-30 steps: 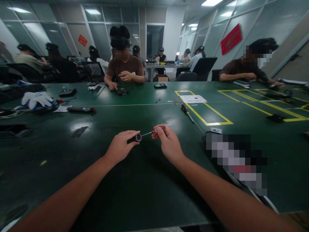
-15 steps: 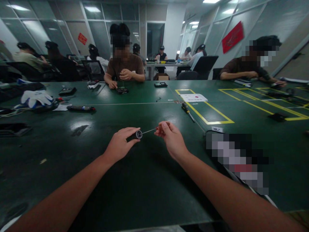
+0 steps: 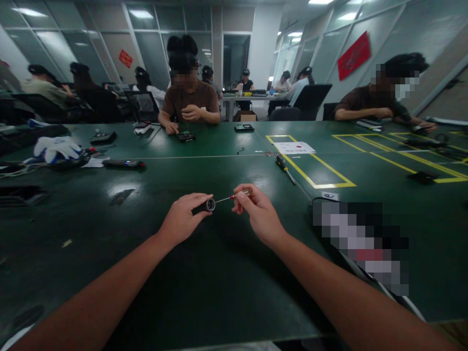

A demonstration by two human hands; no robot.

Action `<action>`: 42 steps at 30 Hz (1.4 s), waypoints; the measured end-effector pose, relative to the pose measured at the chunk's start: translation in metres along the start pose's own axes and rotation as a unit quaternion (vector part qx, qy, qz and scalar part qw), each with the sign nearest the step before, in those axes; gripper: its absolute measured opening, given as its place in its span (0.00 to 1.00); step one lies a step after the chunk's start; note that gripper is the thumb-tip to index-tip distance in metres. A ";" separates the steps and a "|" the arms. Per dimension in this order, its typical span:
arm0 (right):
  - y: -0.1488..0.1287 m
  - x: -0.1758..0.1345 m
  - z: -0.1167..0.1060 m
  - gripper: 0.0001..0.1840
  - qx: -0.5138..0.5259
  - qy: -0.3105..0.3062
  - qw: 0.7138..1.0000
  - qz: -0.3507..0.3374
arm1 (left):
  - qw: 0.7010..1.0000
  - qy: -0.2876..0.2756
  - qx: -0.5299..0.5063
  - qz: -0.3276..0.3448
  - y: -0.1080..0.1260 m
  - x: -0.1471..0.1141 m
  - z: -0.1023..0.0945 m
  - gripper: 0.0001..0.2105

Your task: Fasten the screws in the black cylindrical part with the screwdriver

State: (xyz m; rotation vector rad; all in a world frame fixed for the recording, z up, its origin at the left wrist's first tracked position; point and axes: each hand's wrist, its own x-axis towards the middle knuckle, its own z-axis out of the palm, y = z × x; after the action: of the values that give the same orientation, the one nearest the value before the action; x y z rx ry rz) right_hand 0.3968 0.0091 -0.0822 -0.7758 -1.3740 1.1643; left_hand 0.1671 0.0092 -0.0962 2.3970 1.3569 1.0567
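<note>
My left hand is closed around a short black cylinder, its round, silver-rimmed end turned toward my right hand. It looks like a flashlight body, though its kind is not certain. Between thumb and fingers, my right hand grips a thin screwdriver with a clear and red handle. The metal shaft points left, and its tip reaches the rim or the inside of the cylinder; which of these I cannot tell. Both hands are held above the green table.
A yellow-black screwdriver lies beyond my right hand, near a paper sheet and yellow tape outlines. White gloves and a dark pen-shaped tool are at left. A blurred-out object lies by my right forearm. Co-workers sit across the table.
My right hand's fingers have shifted on the screwdriver, so more of its handle shows. The left hand and the cylinder hold nearly the same position.
</note>
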 end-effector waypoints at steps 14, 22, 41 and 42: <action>0.009 0.009 -0.001 0.13 0.074 0.097 0.990 0.068 | 1.000 -0.007 -0.003 0.009 0.002 0.000 0.001 0.19; 0.012 0.015 -0.011 0.11 0.215 0.126 0.950 0.191 | 1.000 -0.010 0.010 0.001 0.002 0.004 0.000 0.20; 0.001 0.004 -0.001 0.12 -0.089 0.080 0.993 -0.020 | 1.000 -0.008 -0.001 -0.024 0.004 0.000 -0.001 0.21; 0.001 0.004 0.000 0.12 -0.086 0.084 0.993 -0.017 | 1.000 -0.009 -0.002 -0.024 0.004 0.000 -0.001 0.21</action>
State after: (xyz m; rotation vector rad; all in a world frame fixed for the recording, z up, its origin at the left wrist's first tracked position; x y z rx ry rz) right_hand 0.3964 0.0130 -0.0818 -0.9470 -1.3525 0.9404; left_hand 0.1692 0.0071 -0.0936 2.3520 1.3982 1.0227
